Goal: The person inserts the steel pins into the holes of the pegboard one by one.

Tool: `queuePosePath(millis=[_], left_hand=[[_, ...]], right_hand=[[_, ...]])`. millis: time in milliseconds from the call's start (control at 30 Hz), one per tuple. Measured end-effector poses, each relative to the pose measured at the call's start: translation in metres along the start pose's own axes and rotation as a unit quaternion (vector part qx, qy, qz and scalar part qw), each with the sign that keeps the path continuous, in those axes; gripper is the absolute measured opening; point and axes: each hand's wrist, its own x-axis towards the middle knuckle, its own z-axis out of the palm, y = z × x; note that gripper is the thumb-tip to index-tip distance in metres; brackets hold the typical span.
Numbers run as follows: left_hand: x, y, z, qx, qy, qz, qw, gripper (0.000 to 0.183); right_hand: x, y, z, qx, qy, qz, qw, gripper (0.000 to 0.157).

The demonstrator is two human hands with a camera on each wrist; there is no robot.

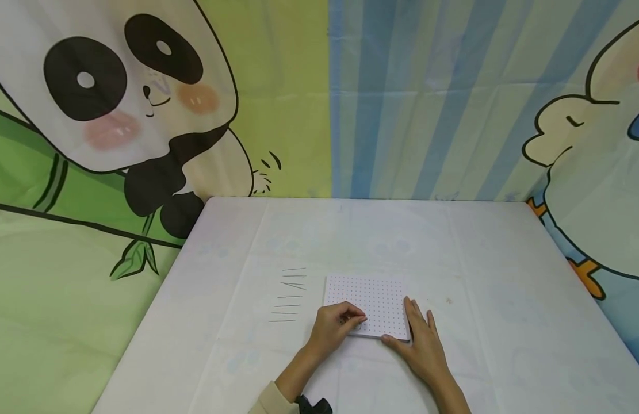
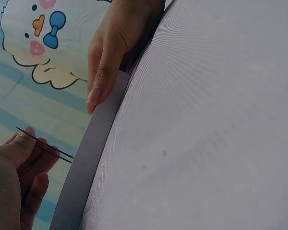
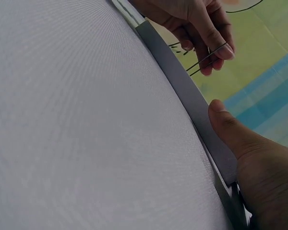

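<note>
A white board (image 1: 377,296) with a grid of small dark dots lies on the table. Over its near left part, my left hand (image 1: 333,326) pinches a thin dark needle-like piece (image 2: 56,150) between thumb and fingers. Both wrist views show it as two near-parallel lines (image 3: 201,63) reaching down to the board; I cannot tell whether these are two pieces or one bent one. My right hand (image 1: 425,348) rests against the board's near right corner, thumb along the front edge and straight fingers along the right side.
Several thin dark needle-like pieces (image 1: 287,296) lie in a loose column left of the board. The table (image 1: 236,368) carries a white cloth. Behind it hangs a printed cloth backdrop (image 1: 278,98) with cartoon animals.
</note>
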Motion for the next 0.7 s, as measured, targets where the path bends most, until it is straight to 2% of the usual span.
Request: queuePosePath(millis=[200,367,500,567,700], left_hand=[[-0.001,-0.005,-0.002,0.015,-0.021,0.023,0.9994,0.006],[0.000,-0.007,-0.002,0.022,-0.024,0.042,0.9986,0.008],[0.001,-0.007,-0.004,0.011,-0.035,0.027,0.9990,0.010],[0.001,-0.005,-0.007,0.012,-0.051,0.015,0.9985,0.017],[0.003,-0.001,-0.023,0.031,-0.075,0.004,0.9966,0.032]], right_hand=[[0.000,0.000,0.000,0.001,0.001,-0.001,1.000,0.103],[0.000,0.001,0.000,0.002,0.001,0.000,1.000,0.103],[0.000,0.001,0.000,0.005,0.004,-0.003,1.000,0.102],[0.000,0.000,0.000,0.007,0.007,-0.005,1.000,0.102],[0.000,-0.001,0.000,0.002,0.005,-0.001,1.000,0.102]])
